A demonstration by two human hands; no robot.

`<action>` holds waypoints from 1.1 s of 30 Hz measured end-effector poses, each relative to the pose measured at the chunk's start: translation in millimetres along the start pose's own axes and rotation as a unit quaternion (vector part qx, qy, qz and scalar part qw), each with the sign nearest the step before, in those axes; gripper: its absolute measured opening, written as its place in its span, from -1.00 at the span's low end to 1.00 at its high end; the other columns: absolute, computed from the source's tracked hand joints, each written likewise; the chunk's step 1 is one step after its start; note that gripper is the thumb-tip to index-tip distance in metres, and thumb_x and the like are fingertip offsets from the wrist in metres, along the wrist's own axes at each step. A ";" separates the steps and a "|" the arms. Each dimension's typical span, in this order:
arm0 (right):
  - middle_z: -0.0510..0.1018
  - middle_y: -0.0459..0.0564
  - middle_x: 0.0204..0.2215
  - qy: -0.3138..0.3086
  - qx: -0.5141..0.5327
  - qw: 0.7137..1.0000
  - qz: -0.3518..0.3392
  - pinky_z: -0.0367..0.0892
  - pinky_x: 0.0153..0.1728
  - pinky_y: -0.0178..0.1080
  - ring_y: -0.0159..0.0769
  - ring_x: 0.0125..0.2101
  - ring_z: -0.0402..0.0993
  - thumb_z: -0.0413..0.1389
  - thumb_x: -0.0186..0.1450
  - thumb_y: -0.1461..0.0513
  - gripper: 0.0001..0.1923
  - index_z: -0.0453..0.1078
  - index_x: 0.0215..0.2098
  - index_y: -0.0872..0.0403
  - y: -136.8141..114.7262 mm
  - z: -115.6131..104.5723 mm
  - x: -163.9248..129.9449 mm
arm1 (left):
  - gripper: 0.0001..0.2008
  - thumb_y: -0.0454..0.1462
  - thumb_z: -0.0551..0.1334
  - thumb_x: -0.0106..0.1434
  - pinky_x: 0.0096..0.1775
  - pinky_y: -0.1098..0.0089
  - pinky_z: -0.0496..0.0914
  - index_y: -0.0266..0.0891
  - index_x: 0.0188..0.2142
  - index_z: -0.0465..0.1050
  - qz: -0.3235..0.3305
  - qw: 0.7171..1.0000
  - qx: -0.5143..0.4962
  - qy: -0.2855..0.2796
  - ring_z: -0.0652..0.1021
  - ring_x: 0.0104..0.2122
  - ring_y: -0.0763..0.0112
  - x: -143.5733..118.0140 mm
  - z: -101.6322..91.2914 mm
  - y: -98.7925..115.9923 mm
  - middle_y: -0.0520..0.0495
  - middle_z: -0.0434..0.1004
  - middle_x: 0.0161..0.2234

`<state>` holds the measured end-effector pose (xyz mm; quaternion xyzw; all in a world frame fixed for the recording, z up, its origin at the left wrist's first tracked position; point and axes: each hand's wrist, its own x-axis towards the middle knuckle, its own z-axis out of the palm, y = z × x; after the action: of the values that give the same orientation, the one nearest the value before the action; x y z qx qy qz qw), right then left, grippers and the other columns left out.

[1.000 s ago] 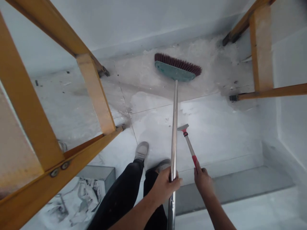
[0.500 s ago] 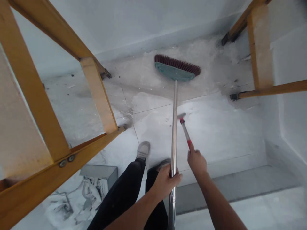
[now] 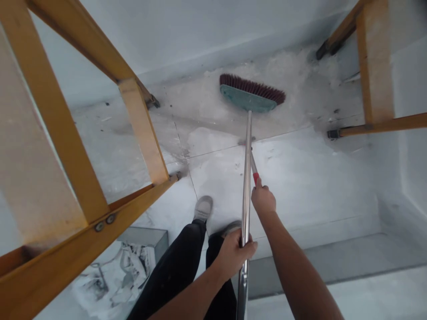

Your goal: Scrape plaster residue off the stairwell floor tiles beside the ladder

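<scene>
From the head camera, the left hand [image 3: 235,254] is clenched around the broom handle [image 3: 247,178], a smooth, shiny metal tube that runs straight up the view to the broom head [image 3: 248,98]. The right hand [image 3: 263,200] reaches further out just right of that handle, its fingers closed on the red grip of a scraper [image 3: 253,166]; the scraper's thin metal shaft crosses behind the handle, and its blade end is mostly hidden there, so whether it touches the floor cannot be told. The broom head is a flat teal block with a fringe of dark red bristles, and it rests on the floor [image 3: 300,178] with a spread of white dust [image 3: 290,75] lying beyond it and to its right, against the foot of the wall [image 3: 200,31]. Judging by the floor, the glossy pale tiles nearer than the broom head look largely swept, while the chalky, lumpy debris past it remains to be gathered, along with dark specks to its left. Orange ladder [image 3: 100,186] rails, matte and dusty, stand left of the broom, and a second ladder [image 3: 373,66] stands to its right. Grey shoes [image 3: 203,208] and dark trousers sit below the broom handle.
</scene>
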<state>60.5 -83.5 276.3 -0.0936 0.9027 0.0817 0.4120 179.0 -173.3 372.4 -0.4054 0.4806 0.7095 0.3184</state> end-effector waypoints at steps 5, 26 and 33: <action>0.49 0.18 -0.28 -0.077 -0.010 0.997 -0.005 0.42 -0.37 -0.20 -0.13 -0.35 0.59 -0.23 0.42 0.27 -0.44 -0.07 0.38 0.15 19.4 44.0 -64.3 | -0.79 -0.18 0.22 0.09 -0.51 0.47 0.20 -0.24 -0.51 0.24 0.012 1.000 -0.013 -0.001 0.31 -0.62 0.54 -2.3 -7.5 6.4 0.08 0.28 -0.64; 0.50 0.16 -0.25 -0.131 0.074 0.988 -0.019 0.39 -0.34 -0.23 -0.14 -0.28 0.57 -0.23 0.39 0.31 -0.46 0.01 0.34 0.13 -25.8 39.0 -52.0 | -0.43 0.18 0.30 0.02 -0.64 0.50 0.10 -0.27 -0.62 0.23 -0.004 0.986 -0.163 -0.030 0.24 -0.73 0.61 -1.2 -13.4 2.8 0.06 0.24 -0.73; 0.51 0.15 -0.29 -0.169 0.053 0.984 -0.014 0.40 -0.34 -0.20 -0.14 -0.33 0.58 -0.24 0.39 0.32 -0.40 -0.12 0.40 0.08 13.0 92.6 -116.5 | -0.47 0.12 0.32 0.04 -0.64 0.51 0.09 -0.28 -0.61 0.25 0.000 0.980 -0.197 -0.010 0.23 -0.73 0.63 2.2 -8.4 -10.7 0.10 0.21 -0.72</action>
<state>199.7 -38.3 305.8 -0.0691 0.8216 0.0421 0.5642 189.2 -177.4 364.2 -0.4526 0.3284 0.7944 0.2373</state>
